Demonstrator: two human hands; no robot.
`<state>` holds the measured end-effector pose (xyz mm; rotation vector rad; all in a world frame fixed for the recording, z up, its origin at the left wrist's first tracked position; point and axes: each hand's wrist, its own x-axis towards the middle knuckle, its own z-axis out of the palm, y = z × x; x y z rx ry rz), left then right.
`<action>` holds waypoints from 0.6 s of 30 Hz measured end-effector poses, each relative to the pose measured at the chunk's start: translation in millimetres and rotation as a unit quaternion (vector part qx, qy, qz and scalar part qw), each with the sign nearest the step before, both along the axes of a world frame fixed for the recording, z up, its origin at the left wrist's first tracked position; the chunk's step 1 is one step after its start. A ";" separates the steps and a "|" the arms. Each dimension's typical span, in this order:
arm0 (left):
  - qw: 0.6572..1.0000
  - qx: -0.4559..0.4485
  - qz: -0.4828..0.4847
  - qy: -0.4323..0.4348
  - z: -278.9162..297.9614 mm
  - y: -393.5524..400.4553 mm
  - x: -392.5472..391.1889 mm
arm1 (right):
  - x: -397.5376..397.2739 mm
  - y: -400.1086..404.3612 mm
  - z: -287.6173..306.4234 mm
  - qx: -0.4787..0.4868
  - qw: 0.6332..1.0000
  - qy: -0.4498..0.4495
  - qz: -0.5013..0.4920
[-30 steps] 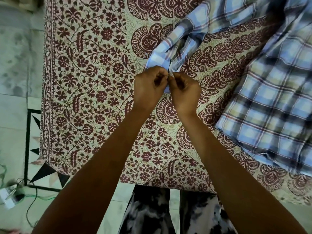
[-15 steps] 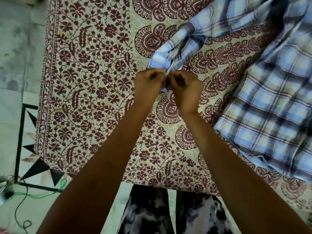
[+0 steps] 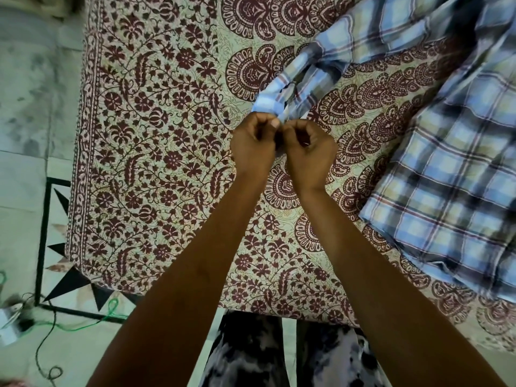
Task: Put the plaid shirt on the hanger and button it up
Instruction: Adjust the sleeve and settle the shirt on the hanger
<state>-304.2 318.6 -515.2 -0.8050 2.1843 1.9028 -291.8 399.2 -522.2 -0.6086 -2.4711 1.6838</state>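
Observation:
A blue, white and dark plaid shirt lies spread over the right side of a patterned bedspread. One sleeve stretches from the top right toward the middle. My left hand and my right hand meet at the sleeve's cuff end, knuckles up, fingers curled, both pinching the cuff fabric between them. The cuff's opening is hidden under my fingers. No hanger is in view.
The bed's left and front edges drop to a tiled floor with a black triangle border. A green cord, a thin dark wire and a small white device lie on the floor at lower left. My patterned trousers stand against the bed.
Both hands stay at the cuff and have closed tighter together, knuckles nearly touching. The view has shifted slightly; the shirt body has not moved.

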 end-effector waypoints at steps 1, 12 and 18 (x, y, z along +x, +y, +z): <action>0.995 -0.080 -0.051 0.041 -3.3 -4.1 0.6 | -0.4 0.3 -0.3 -0.037 0.999 -0.019 -0.013; 0.940 -0.304 -0.076 0.133 -12.4 -34.2 -6.7 | -3.3 16.2 5.7 -0.370 0.915 -0.162 -0.024; 0.995 0.002 -0.097 -0.022 5.7 -46.9 -16.6 | 0.8 11.4 8.9 -0.431 0.880 -0.196 -0.018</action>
